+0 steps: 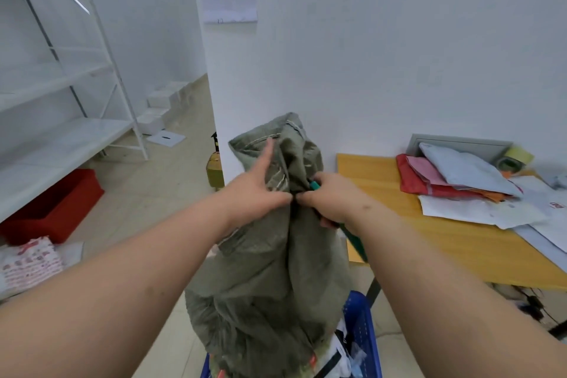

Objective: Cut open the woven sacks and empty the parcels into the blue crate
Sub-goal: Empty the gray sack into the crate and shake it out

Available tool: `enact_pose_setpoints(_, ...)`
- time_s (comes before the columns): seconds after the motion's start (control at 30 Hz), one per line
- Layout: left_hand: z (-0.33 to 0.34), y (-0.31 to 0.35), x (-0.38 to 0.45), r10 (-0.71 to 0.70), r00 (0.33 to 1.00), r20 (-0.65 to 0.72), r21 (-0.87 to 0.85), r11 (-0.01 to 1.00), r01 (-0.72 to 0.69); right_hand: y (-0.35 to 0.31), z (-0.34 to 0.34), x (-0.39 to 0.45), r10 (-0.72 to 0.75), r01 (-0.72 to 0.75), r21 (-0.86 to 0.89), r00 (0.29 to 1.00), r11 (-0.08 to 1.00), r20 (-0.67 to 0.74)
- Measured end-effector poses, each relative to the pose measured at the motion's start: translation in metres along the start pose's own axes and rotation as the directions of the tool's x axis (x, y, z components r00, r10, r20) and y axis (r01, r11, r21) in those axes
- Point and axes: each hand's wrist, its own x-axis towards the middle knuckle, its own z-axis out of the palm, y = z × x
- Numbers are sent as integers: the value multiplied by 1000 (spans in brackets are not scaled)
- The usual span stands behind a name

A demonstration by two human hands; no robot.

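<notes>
An olive-green woven sack (270,279) stands upright, its lower end in the blue crate (363,325) at the bottom of the view. My left hand (256,190) grips the sack's bunched neck, index finger stretched up along the cloth. My right hand (333,196) grips the neck from the right and also holds a green-handled cutter (352,238), whose tip shows above the fist. White and dark parcels (342,356) lie in the crate beside the sack.
A yellow table (460,242) at right carries red, pink and grey mailer bags (454,175), papers and tape rolls. White shelving (61,132) stands at left, with a red crate (58,209) under it. A printed white-and-red bag (29,264) lies on the floor.
</notes>
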Motion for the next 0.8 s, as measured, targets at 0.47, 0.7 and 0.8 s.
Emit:
enact_pose_setpoints(0.47,-12,-25,-6,-232,927,-294,-112,972,208,47,-26,-15,178,-198,20,918,980,355)
enact_pose_setpoints(0.7,-13,-30,-4,-308,892,-332,-97,951,292,40,-30,-15,170,-219,227,961,949,217)
enact_pose_setpoints(0.8,-22,-16,-6,-239,876,-419,126,940,317,27,-32,-10,161,-134,218,981,967,-110)
